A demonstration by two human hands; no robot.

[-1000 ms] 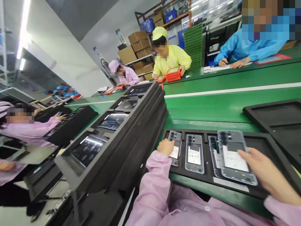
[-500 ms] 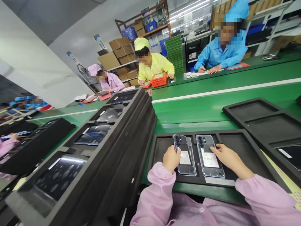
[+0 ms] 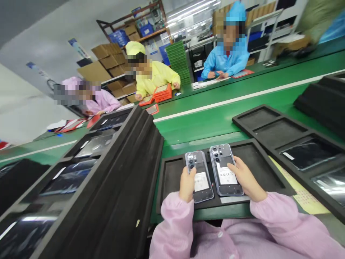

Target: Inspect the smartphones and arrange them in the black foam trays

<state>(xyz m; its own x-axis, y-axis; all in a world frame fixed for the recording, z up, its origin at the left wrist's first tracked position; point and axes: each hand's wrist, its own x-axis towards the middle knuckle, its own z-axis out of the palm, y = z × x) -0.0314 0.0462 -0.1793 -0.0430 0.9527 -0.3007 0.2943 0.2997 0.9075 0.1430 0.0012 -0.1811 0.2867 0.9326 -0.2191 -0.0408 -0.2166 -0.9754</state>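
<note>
Two phones with clear backs, camera rings and white printed labels lie side by side over a black foam tray (image 3: 168,176). My left hand (image 3: 188,181) is closed round the left edge of the left phone (image 3: 203,181), with the thumb on its back near the cameras. On the right phone (image 3: 225,176), my right hand (image 3: 246,180) grips the right edge, its thumb resting beside the label. The fingers underneath both phones are hidden. A pale strip (image 3: 234,199) shows on the tray's near edge.
A tall stack of foam trays (image 3: 129,172) holding dark phones rises at left. Another foam tray (image 3: 280,127) with phones lies at right, near yellow paper (image 3: 309,201). Across the green bench (image 3: 188,126) sit three co-workers, with orange-framed pieces (image 3: 163,92) before them.
The view has swung right, bringing more of the right-hand trays into sight. The left phone, earlier overlapping another phone beneath, now shows as one. Both hands stay at the phones.
</note>
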